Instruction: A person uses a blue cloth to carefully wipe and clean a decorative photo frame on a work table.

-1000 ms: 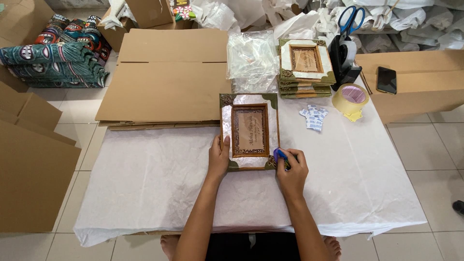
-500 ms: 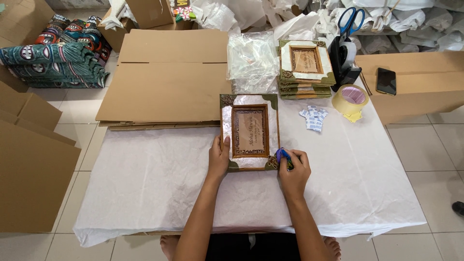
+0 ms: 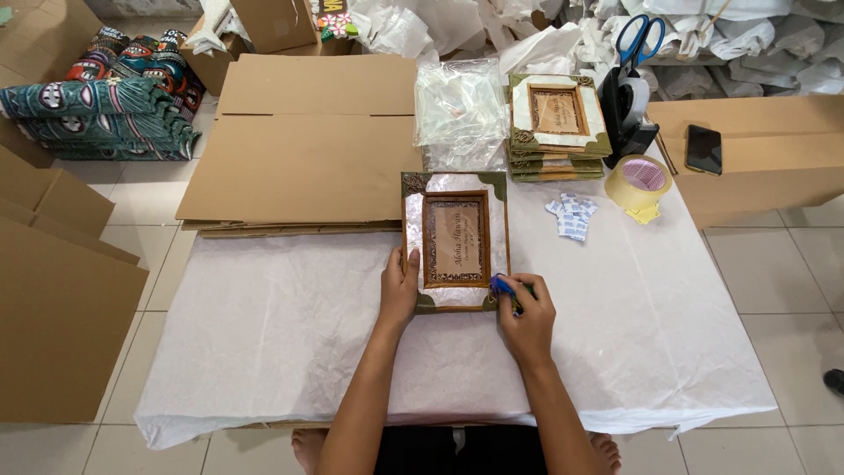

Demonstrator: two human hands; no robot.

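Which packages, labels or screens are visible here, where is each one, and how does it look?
Flattened cardboard boxes: upper left of the table, brown, rectangular.
Clear plastic bags: behind the frame under the hands, crumpled, transparent.
Small sachets: right of that frame, white with blue print.
Phone: on the brown box at right, black, screen dark.
Cardboard box: far edge, brown, upright.

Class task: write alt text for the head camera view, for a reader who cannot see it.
A person's left hand steadies a decorated picture frame on a white-covered table, while the right hand holds a small blue tool at the frame's lower right corner. Behind lie flattened cardboard, a stack of similar frames and a tape roll.
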